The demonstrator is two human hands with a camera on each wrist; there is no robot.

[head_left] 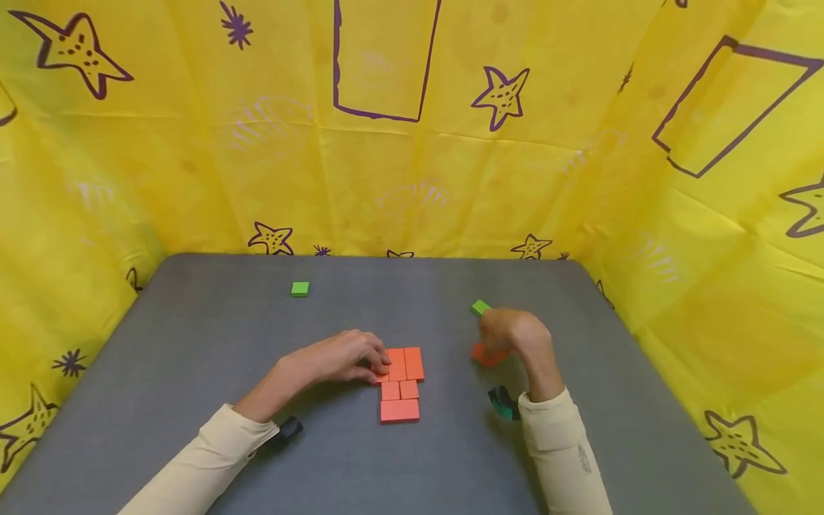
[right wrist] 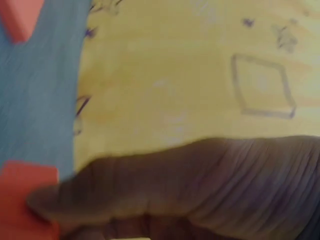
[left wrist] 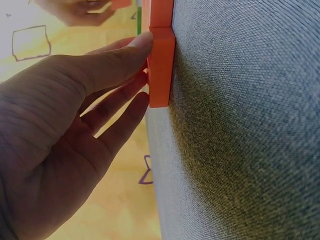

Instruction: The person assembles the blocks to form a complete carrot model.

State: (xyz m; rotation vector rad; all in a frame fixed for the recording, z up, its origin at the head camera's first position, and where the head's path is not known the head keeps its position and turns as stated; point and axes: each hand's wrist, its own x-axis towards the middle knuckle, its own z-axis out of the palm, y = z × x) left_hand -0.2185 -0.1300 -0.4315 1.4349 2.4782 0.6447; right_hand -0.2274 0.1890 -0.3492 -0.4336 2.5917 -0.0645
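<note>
A flat arrangement of orange blocks lies mid-table: three oblong ones side by side at the top, two small square blocks [head_left: 400, 390] below, and a wide block [head_left: 400, 411] nearest me. My left hand [head_left: 350, 356] has its thumb and fingertips on the leftmost oblong block [left wrist: 161, 70], which stays flat on the table against its neighbour. Off to the right, my right hand [head_left: 518, 332] pinches another orange block [right wrist: 22, 200], blurred in the head view. Just beyond that hand a green block [head_left: 480, 307] is partly covered by it.
Another green block [head_left: 300, 289] lies toward the back left of the grey table [head_left: 225, 322]. A yellow curtain [head_left: 399, 179] with purple starfish drawings hangs behind and along both sides. Dark wrist devices [head_left: 291, 428] sit under both wrists.
</note>
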